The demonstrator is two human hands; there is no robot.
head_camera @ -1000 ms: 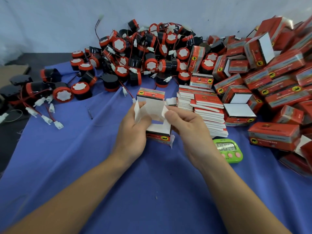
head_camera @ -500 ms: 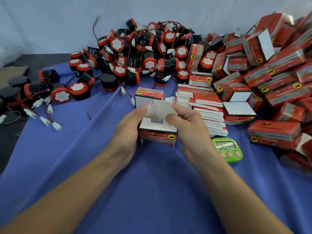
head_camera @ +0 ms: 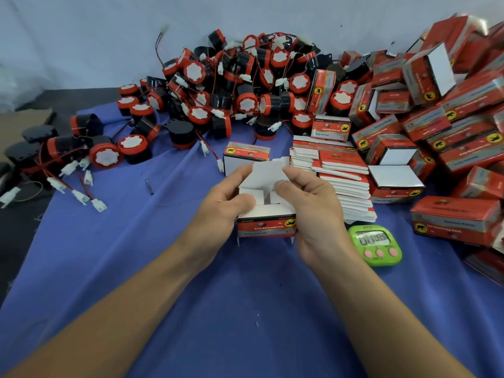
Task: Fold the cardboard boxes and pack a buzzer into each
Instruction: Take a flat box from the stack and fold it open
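A small red cardboard box (head_camera: 266,227) with white inner flaps standing up is held between both hands over the blue cloth. My left hand (head_camera: 221,208) grips its left side, thumb pressing a white flap inward. My right hand (head_camera: 313,205) grips the right side, thumb and fingers on another flap. A heap of red-and-black buzzers (head_camera: 234,91) with wires and white plugs lies behind. A stack of flat unfolded boxes (head_camera: 338,178) sits just right of my hands. One folded box (head_camera: 245,156) stands behind the held one.
A pile of folded red boxes (head_camera: 450,126) fills the right side. A green timer (head_camera: 377,245) lies beside my right wrist. Loose buzzers and plugs (head_camera: 81,170) spread at the left. The blue cloth (head_camera: 136,255) ends at the left over a dark floor.
The box has come down and turned its red side toward me, and my thumbs have pushed the white flaps further inward.
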